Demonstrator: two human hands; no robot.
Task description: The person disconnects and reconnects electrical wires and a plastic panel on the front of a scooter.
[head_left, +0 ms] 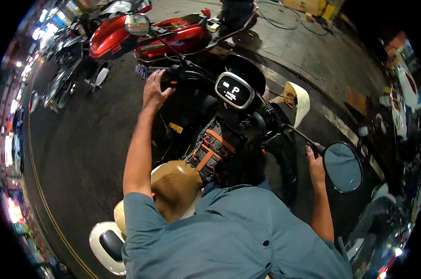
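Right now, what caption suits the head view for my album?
Dark street: left hand by the handlebar, right hand beside a round mirror, orange straps below a lit display.

Display (234, 90) between two mirrors (343, 167), seat (175, 183) behind, another scooter (110, 37) ahead to the left.

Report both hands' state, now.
Left hand: open beside the handlebar end; contact unclear.
Right hand: by the mirror stem; fingers partly hidden, grip cannot be told.
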